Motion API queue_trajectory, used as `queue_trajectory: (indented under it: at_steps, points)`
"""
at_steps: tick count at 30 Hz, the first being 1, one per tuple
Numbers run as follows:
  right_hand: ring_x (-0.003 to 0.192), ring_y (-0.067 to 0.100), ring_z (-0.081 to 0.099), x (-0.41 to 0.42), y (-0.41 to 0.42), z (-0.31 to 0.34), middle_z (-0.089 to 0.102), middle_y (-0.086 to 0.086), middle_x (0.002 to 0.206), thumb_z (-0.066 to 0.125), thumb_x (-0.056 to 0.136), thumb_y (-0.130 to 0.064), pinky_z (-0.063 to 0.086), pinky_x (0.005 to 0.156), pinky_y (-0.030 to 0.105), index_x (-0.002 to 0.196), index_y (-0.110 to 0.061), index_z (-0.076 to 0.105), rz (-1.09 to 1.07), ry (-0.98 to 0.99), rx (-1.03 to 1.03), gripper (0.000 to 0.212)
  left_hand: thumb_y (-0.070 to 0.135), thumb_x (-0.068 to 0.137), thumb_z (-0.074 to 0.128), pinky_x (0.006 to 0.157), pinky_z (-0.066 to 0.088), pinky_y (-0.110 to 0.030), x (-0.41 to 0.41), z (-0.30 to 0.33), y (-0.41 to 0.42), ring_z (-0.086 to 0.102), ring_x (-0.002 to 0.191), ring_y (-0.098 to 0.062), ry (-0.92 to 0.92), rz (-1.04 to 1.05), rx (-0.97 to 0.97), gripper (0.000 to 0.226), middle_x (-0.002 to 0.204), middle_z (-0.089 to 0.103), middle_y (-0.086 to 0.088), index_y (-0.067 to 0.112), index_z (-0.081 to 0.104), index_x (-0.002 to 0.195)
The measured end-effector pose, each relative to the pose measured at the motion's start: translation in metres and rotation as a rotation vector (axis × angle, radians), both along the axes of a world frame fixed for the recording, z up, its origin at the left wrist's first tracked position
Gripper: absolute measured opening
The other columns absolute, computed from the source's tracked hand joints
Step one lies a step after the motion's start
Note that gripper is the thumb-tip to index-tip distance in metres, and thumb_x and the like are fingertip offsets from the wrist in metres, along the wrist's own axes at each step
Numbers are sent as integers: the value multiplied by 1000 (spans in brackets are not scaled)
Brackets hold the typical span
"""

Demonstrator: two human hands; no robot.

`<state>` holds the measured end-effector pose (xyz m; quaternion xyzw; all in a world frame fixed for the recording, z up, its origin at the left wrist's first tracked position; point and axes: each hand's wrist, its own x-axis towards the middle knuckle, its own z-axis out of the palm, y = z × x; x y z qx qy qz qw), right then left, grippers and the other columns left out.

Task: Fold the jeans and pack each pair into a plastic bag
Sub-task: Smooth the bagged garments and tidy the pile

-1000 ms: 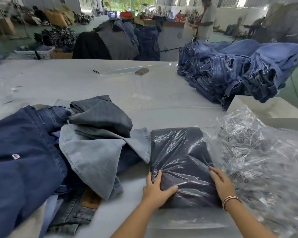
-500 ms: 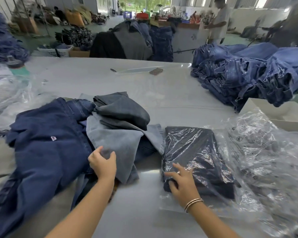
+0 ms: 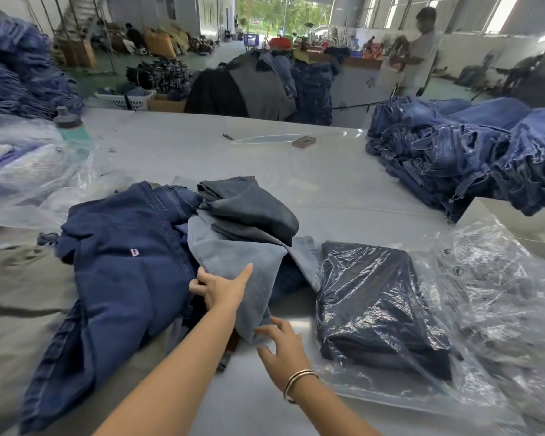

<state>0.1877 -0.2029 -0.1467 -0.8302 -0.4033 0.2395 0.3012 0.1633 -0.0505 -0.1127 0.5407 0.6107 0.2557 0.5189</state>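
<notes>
A folded dark pair of jeans sealed in a clear plastic bag (image 3: 375, 303) lies on the table to my right. Left of it sits a loose heap: light blue jeans (image 3: 233, 250), dark grey jeans (image 3: 252, 209) on top, and a spread navy pair (image 3: 123, 262). My left hand (image 3: 221, 291) lies on the light blue jeans, thumb stretched across the cloth and fingers curled over its left edge. My right hand (image 3: 283, 344) has spread fingers, and its tips touch the lower corner of the same pair.
A pile of empty clear plastic bags (image 3: 501, 294) fills the right side, with a white box (image 3: 516, 221) behind it. A tall stack of blue jeans (image 3: 469, 152) stands at the far right. A bottle (image 3: 70, 124) and more bagged items are at the left. A person (image 3: 422, 48) works beyond the table (image 3: 328, 190).
Both hands left the bagged jeans. My left hand went to the loose heap and moved further onto the light blue jeans; my right hand followed to that pair's lower corner.
</notes>
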Motion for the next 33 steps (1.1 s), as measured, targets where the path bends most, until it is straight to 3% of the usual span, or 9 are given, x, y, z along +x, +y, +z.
queue_trajectory:
  at_steps: [5, 8, 12, 19, 22, 24, 26, 29, 33]
  points:
    - [132, 11, 35, 5, -4, -2, 41, -3, 134, 54, 89, -16, 20, 115, 39, 120, -24, 61, -27, 50, 43, 32, 46, 75, 76, 99, 40, -43, 12, 4, 15, 47, 123, -35, -195, 72, -244, 101, 144, 40, -16, 6, 18, 148]
    - [127, 14, 41, 14, -8, -2, 48, 3, 128, 56, 92, -14, 27, 106, 21, 116, -17, 62, -108, 104, 76, 25, 29, 86, 69, 89, 49, -40, -2, 3, 21, 56, 109, -33, -283, -65, -247, 58, 127, 58, -14, 4, 47, 134]
    - [116, 21, 54, 34, -3, 15, 61, 1, 106, 55, 95, -24, 36, 87, 23, 104, -16, 64, -486, 550, 227, 15, 15, 90, 62, 66, 49, -30, -45, 8, 11, 62, 91, -22, -442, -109, -259, 29, 104, 68, -3, 14, 59, 119]
    - [88, 23, 67, 41, 33, 34, 72, 8, 97, 63, 60, -77, 51, 85, 35, 102, -13, 67, -474, 1039, 26, 77, 4, 90, 57, 91, 51, -39, -76, 23, -37, 62, 104, -22, -455, -275, -126, 36, 115, 66, -3, 15, 54, 124]
    - [83, 28, 70, 38, 43, 40, 72, 14, 93, 72, 73, -55, 55, 80, 35, 96, -6, 74, -391, 1185, -7, 54, 0, 88, 57, 86, 49, -29, -81, 23, -66, 60, 101, -14, -373, -339, -14, 40, 115, 63, -3, 13, 49, 125]
    - [65, 24, 61, 33, 53, 46, 64, 12, 77, 72, 81, -25, 49, 65, 28, 80, -6, 67, -335, 915, -47, 20, 0, 88, 58, 97, 46, -34, -86, 23, -77, 57, 111, -18, -334, -383, 52, 48, 122, 60, -5, 10, 45, 132]
    - [63, 20, 52, 31, 65, 66, 55, 8, 71, 68, 82, -6, 43, 59, 26, 78, -8, 58, -328, 647, 14, 11, 1, 90, 59, 102, 43, -33, -91, 27, -82, 55, 118, -18, -354, -365, 106, 48, 125, 58, -2, 14, 45, 133]
    - [58, 15, 54, 35, 75, 115, 60, 3, 61, 61, 81, 8, 46, 49, 18, 88, -4, 64, -297, 653, 262, 14, 8, 91, 59, 85, 51, -21, -95, 46, -82, 64, 107, -12, -531, -328, 24, 34, 114, 68, 5, 25, 54, 121]
    - [39, 4, 51, 27, 51, 135, 57, -6, 43, 48, 77, 20, 41, 41, 13, 45, -14, 64, -283, 733, 464, 49, 46, 73, 64, 68, 57, -29, -102, 58, -67, 71, 91, -23, -798, -335, -425, 42, 103, 73, -10, 15, 77, 100]
